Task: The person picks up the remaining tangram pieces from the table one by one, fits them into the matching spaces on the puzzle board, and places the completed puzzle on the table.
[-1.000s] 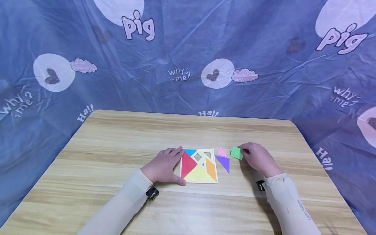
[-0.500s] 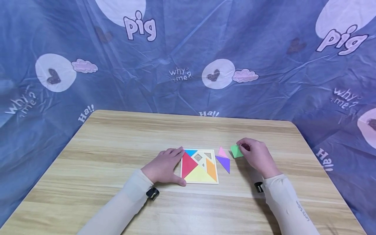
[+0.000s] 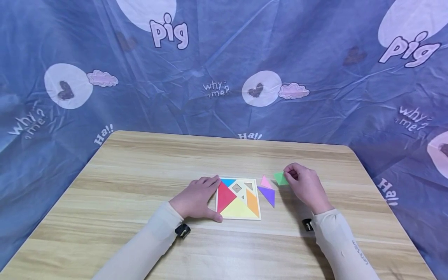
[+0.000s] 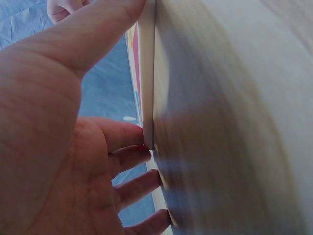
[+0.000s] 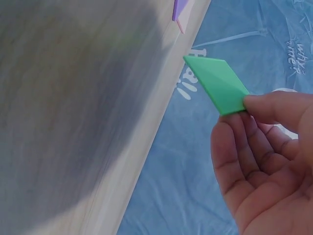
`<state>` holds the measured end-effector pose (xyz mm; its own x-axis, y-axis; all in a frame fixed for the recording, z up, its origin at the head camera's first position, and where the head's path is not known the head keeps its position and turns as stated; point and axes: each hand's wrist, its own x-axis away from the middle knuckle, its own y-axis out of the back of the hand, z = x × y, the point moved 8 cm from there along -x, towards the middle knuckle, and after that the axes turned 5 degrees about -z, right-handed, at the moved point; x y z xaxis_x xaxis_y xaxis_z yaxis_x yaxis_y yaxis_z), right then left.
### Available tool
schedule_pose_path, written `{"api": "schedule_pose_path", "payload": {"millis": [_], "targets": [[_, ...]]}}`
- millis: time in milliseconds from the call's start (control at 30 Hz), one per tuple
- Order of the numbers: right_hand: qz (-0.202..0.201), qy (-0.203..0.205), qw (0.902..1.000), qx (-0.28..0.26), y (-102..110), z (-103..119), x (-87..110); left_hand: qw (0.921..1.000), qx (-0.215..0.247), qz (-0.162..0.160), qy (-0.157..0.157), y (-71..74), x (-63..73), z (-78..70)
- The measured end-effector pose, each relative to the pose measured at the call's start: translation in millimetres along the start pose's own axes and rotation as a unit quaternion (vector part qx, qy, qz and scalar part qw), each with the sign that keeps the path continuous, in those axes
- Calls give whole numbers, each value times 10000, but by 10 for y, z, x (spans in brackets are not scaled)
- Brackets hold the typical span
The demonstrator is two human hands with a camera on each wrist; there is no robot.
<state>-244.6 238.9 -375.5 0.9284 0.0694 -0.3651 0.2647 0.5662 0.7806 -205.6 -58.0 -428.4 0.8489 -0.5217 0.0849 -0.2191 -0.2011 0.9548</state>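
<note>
A square wooden tangram board (image 3: 242,218) lies flat on the table. Red (image 3: 225,196), yellow (image 3: 240,209), orange (image 3: 252,202) and blue (image 3: 227,182) pieces sit in it, beside several bare recesses. My left hand (image 3: 197,197) rests along the board's left edge, fingers and thumb stretched out, thumb by the near corner. Between thumb and fingertips my right hand (image 3: 307,186) pinches a green square tangram piece (image 5: 217,84), held raised and tilted over the table, right of the board. Left of that piece lie a pink triangle (image 3: 265,182) and a purple triangle (image 3: 268,196).
The light wood table (image 3: 157,163) extends on all sides of the board. Behind it hangs a blue printed cloth (image 3: 224,58). Each wrist carries a small black strap fitting, the left one (image 3: 182,231) and the right one (image 3: 308,224).
My right hand has shifted slightly away from me and turned the green piece, which now looks narrower in the head view. The left hand and the board stay in place.
</note>
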Motion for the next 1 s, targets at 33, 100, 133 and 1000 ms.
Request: {"api": "schedule_pose_path", "payload": {"millis": [33,100,133,1000], "targets": [[0,-22,10000,-7,1,3,-3,10000,-2,3,8,0,1,1],[5,-70,10000,-53,5,13,-8,10000,11,-2,18,2,2,3],[4,-75,9999,-85,8,22,-9,10000,15,-6,21,4,2,4],[-465,13,9942,-974,-63,173,34,10000,56,-23,-23,18,14,7]]}}
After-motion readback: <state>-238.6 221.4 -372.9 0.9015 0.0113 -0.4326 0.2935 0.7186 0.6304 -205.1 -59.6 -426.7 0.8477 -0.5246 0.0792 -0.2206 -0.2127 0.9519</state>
